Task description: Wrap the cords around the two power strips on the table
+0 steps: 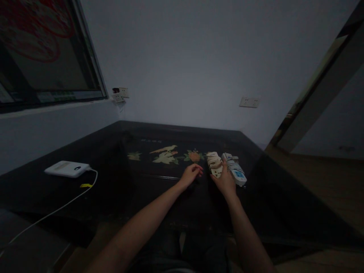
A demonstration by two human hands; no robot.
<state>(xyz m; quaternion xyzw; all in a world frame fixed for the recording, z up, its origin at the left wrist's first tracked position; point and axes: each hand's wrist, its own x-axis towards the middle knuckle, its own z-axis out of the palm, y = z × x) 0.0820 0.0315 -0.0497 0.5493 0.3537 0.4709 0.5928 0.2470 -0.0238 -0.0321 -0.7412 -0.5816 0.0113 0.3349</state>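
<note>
At the right side of the dark table are two power strips with cords wound around them. My right hand (226,184) grips the cream power strip (216,172), its thumb on the near left side and its fingers along the right. Directly beside that hand lies the white power strip (239,175), which has a blue patch at its near end. My left hand (191,175) rests low over the tabletop, left of the cream strip and apart from it. Its fingers are loosely bent, with nothing visible in them.
The black table (159,189) has a bird-and-flower inlay (166,154). At left lies a white power bank (67,169) with a white cable (68,204) running off the near edge, beside a yellow tag (85,185). Wall sockets (249,102) sit behind.
</note>
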